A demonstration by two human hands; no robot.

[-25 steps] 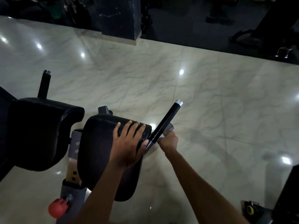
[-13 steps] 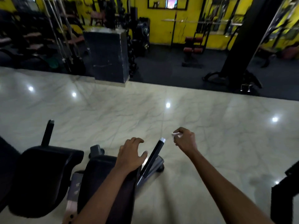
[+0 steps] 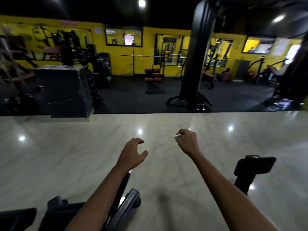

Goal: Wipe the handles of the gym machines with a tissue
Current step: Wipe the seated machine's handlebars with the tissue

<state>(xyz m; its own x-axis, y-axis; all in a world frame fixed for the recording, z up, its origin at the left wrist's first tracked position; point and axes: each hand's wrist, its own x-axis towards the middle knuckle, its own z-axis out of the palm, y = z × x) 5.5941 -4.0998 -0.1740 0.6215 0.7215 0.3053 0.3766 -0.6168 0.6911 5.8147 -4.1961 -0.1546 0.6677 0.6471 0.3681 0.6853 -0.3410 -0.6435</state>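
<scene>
The right hand [image 3: 187, 141] pinches a tissue [image 3: 177, 136] in the air, while the left hand [image 3: 131, 155] hovers loosely curled, holding nothing, above the handle [image 3: 123, 185].

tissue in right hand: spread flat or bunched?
Bunched. Only a small white wad of the tissue pokes out from the curled fingers of the right hand; the rest is hidden.

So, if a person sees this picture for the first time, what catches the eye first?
Probably the two bare arms reaching out from the bottom edge: the right hand pinches a small white tissue, and the left hand hangs loosely curled and empty over the pale glossy floor. Behind them, the bright yellow wall stands out across the dark gym.
</scene>
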